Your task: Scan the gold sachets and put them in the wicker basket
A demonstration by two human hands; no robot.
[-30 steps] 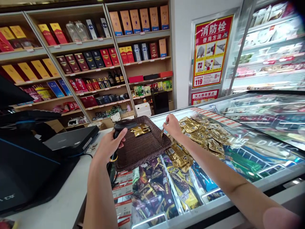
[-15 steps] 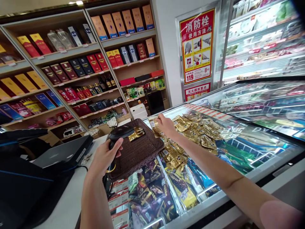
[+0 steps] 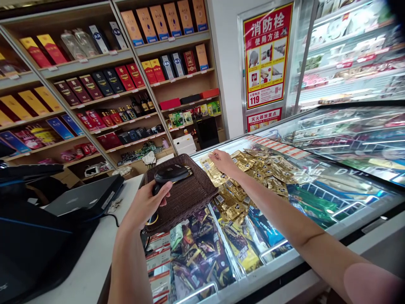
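1. Over the left edge of the chest freezer (image 3: 275, 270), gripping with the left hand (image 3: 155, 200) a black handheld barcode scanner (image 3: 172, 172), with fingers closed around the handle and the scanner head turned toward the right. Cannot tell whether pressing the trigger.
2. Below the scanner, near the freezer's far left corner, seeing a brown woven basket (image 3: 193, 197). Inside, toward its far side, showing only a little of some gold foil packets (image 3: 186, 175), mostly hidden under the scanner head.
3. Just beside the basket's right rim, above the freezer's far left part, pinching with the right hand (image 3: 223, 162) a gold foil sachet (image 3: 211, 172) by its upper edge, between thumb and fingers.
4. Further right, on the freezer's glass top, seeing a loose pile of gold sachets (image 3: 262, 169), overlapping one another. Cannot tell whether touching the pinched one.
5. By judgement, now at the step of presenting one single sachet beside the scanner.
6. Seems to call next for a light but firm pinch, with thin foil held flat, printed side uncovered by fingers, and scanner clear of the basket rim.
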